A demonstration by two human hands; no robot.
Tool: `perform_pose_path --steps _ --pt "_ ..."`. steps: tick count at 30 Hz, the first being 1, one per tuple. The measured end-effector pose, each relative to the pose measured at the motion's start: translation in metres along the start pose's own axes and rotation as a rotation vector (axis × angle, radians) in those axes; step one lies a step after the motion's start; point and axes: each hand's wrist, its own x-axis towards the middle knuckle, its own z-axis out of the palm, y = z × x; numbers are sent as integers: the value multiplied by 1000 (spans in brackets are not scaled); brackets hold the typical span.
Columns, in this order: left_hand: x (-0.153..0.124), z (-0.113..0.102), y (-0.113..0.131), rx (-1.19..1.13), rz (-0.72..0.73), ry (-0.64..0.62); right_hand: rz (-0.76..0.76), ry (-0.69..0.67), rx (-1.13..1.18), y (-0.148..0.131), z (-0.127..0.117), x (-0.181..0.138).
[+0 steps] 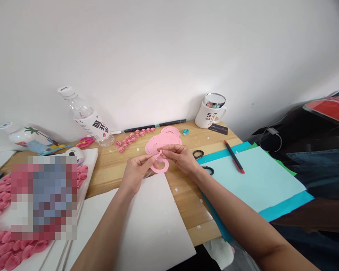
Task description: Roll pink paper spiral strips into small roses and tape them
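A pink paper spiral strip (163, 168) is pinched between my two hands, its curled end hanging below the fingers. My left hand (137, 171) is closed on the strip from the left. From the right, my right hand (182, 156) grips its upper end with thumb and forefinger. Just behind the hands lies a pile of pink paper spirals (162, 141). Several small rolled pink paper roses (128, 141) sit on the table to the left of that pile, and a teal paper roll (185, 131) lies to its right.
White paper (155, 218) lies under my forearms. Black-handled scissors (207, 170), coloured sheets (251, 180) and a pen (234, 156) are at right. A mug (207, 114) and a bottle (87, 120) stand near the wall. Pink roses cover a board (5, 241) at left, partly blurred.
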Motion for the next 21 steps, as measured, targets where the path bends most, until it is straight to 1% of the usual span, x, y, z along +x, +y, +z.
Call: perform_pose_path --steps 8,16,21 --pt "-1 2 -1 13 -20 11 -15 35 -9 2 -2 1" --pt "1 1 -3 -4 -43 -10 -28 55 -16 3 -1 2" --pt "2 -2 -4 -3 -18 -3 -6 16 -26 2 0 2"
